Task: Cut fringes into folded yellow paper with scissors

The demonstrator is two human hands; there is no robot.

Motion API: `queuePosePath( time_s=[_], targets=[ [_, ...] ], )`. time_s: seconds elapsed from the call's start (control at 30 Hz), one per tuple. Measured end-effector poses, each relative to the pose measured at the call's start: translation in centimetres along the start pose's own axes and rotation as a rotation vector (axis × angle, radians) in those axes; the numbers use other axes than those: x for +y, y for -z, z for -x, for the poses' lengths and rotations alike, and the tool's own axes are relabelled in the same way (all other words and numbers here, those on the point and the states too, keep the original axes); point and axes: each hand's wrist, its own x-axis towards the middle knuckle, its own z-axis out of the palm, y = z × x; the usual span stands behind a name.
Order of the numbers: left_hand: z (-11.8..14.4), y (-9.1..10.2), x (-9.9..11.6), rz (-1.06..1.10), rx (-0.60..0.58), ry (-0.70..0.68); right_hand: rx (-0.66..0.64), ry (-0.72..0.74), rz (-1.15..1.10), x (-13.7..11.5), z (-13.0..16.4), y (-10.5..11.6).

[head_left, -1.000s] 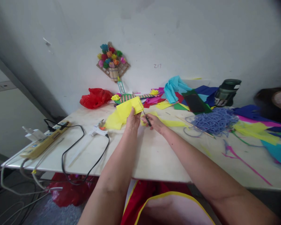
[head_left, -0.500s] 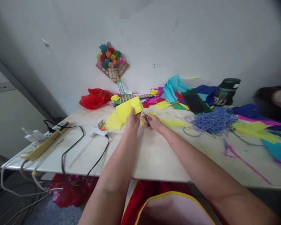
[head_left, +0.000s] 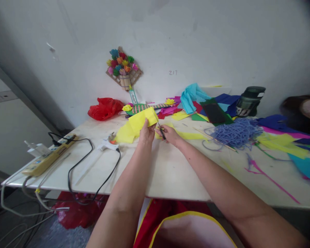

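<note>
Pinched between the thumb and fingers of my left hand point(head_left: 146, 132) is a folded sheet of yellow paper point(head_left: 141, 120), raised above the table. My right hand point(head_left: 169, 135) is closed round the dark handles of a pair of scissors point(head_left: 162, 133). The scissor blades reach up to the right edge of the paper. More yellow paper point(head_left: 124, 133) lies on the table behind my left hand, and a yellow strip point(head_left: 192, 135) lies to the right of the scissors.
A glue gun point(head_left: 107, 144) with a black cord and a power strip point(head_left: 50, 155) are on the left. Purple-blue yarn point(head_left: 235, 132), a phone point(head_left: 214, 113) and a dark bottle point(head_left: 250, 101) stand right, by coloured paper. A red bag point(head_left: 105, 108) sits at the back. Another person's head point(head_left: 303, 110) shows far right.
Almost nothing differs. Both hands, the yellow paper and the scissors keep nearly the same place, with only a very slight shift of the paper.
</note>
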Motion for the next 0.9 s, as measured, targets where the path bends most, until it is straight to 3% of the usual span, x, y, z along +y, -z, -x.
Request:
queuePosePath(
  time_s=[0.3, 0.63, 0.9],
  targets=[
    [0.0, -0.1, -0.1, 0.004, 0.006, -0.026, 0.017, 0.045, 0.051, 0.5, -0.3, -0.1],
    [0.8, -0.6, -0.5, -0.254, 0.005, -0.292, -0.066, -0.073, -0.215, -0.2, 0.4, 0.0],
    [1.0, -0.8, -0.5, -0.380, 0.065, -0.327, -0.088, -0.051, -0.285, 0.1, 0.4, 0.2]
  ],
)
